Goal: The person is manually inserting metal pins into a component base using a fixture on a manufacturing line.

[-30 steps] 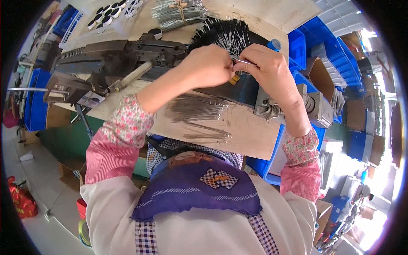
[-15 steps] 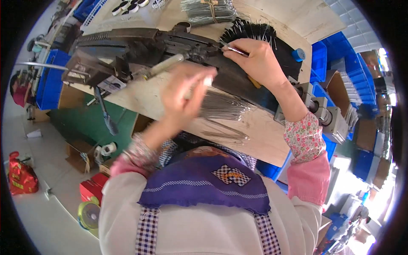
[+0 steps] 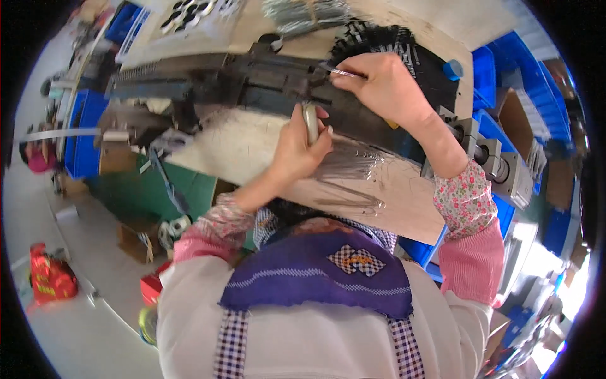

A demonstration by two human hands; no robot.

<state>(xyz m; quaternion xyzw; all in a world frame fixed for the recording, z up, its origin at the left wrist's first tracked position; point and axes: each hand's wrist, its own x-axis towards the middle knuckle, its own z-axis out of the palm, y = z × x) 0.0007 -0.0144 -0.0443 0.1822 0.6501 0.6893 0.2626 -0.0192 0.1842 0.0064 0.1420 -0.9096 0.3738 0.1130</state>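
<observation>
My left hand point(image 3: 302, 146) is closed round a pale, rounded handle point(image 3: 310, 123) at the near edge of a long dark metal bench machine point(image 3: 268, 82). My right hand point(image 3: 385, 82) pinches a thin, shiny metal piece point(image 3: 347, 72); its left end meets the machine's block, and its exact kind is not clear. Just below the handle lies a bundle of thin metal wires point(image 3: 347, 165) on the wooden board, with a few longer wires point(image 3: 347, 194) nearer me. Behind my right hand a heap of black-ended wires point(image 3: 379, 41) fans out.
Another tied wire bundle point(image 3: 303, 16) and black-and-white round caps point(image 3: 189, 14) sit at the back. A blue cap point(image 3: 452, 69) stands on the right. Blue bins point(image 3: 483, 76) and a metal roller fixture point(image 3: 489, 161) border the table's right side. A grey lever point(image 3: 169, 183) hangs at left.
My left hand has moved up and closed on the pale handle, which has swung from the left to in front of the machine's middle. My right hand stays at the block; the view has shifted slightly.
</observation>
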